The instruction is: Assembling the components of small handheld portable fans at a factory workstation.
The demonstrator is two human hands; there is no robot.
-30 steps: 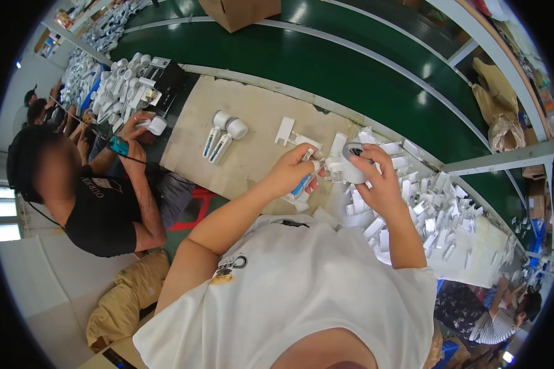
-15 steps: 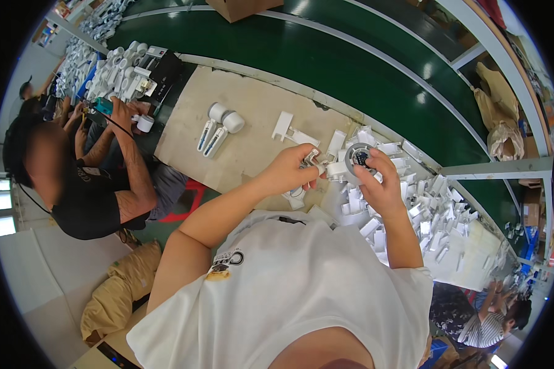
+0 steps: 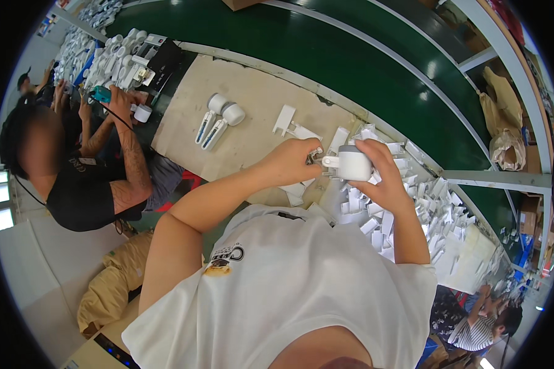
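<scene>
My right hand (image 3: 386, 181) is closed round a white round housing with a grey rim (image 3: 355, 165), its short neck turned to the left. At the neck's end my left hand (image 3: 293, 161) pinches a small pale part (image 3: 316, 155); the fingers cover most of it, and I cannot tell whether it touches the neck. Farther left on the table lie two assembled pieces with round white-and-grey heads (image 3: 232, 114) and slim white handles. Just beyond my left hand are a flat white plastic piece (image 3: 284, 119) and other white parts.
A large heap of white plastic parts (image 3: 421, 209) spreads over the right of the beige-covered table (image 3: 184, 123). Beyond the table's far edge runs a green surface (image 3: 277, 43). At left a co-worker (image 3: 98, 178) holds a teal tool (image 3: 101, 94). Metal shelving posts (image 3: 505, 179) stand at right.
My right hand has turned the housing: its open end with dark insides faced up, and now its white side shows. Both hands stay close together.
</scene>
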